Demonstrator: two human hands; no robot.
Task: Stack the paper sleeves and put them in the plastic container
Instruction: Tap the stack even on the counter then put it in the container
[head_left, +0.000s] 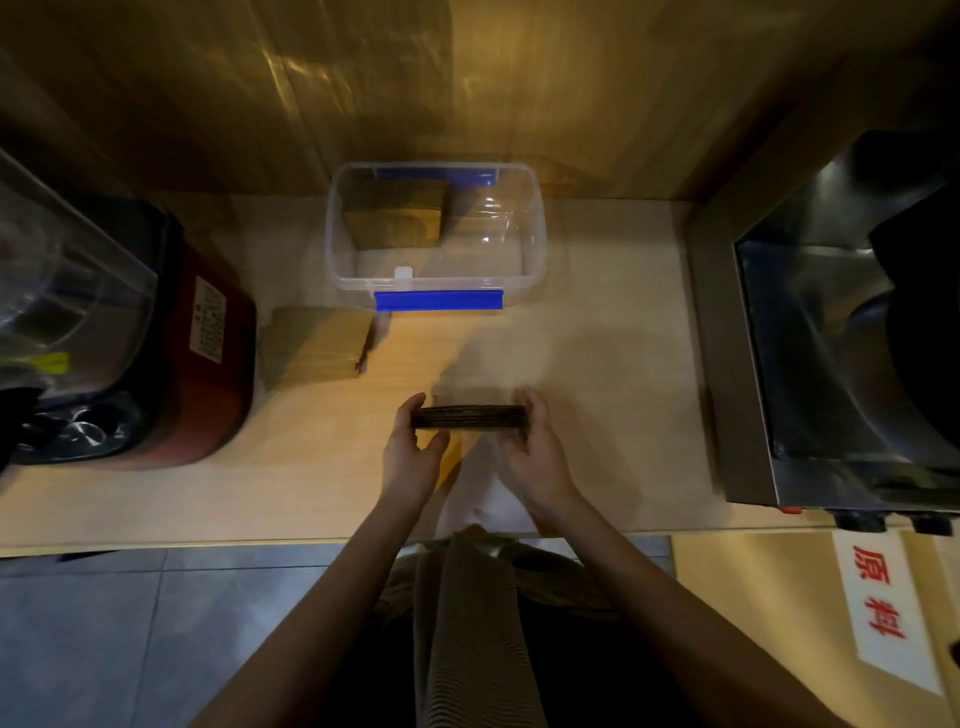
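A stack of brown paper sleeves (470, 417) stands on edge above the wooden counter, pinched between my left hand (413, 452) at its left end and my right hand (535, 441) at its right end. Behind it, against the wall, sits a clear plastic container (530, 260) with blue clips, its lid off. One batch of sleeves (397, 218) stands in its left half; the right half is bare. Another loose pile of paper sleeves (314, 345) lies flat on the counter, left of the container's front corner.
A red appliance with a clear jug (156, 332) fills the counter's left end. A steel machine (831, 332) stands at the right. White paper (493, 499) lies under my wrists by the counter's front edge (260, 543). A label with red characters (878, 608) is lower right.
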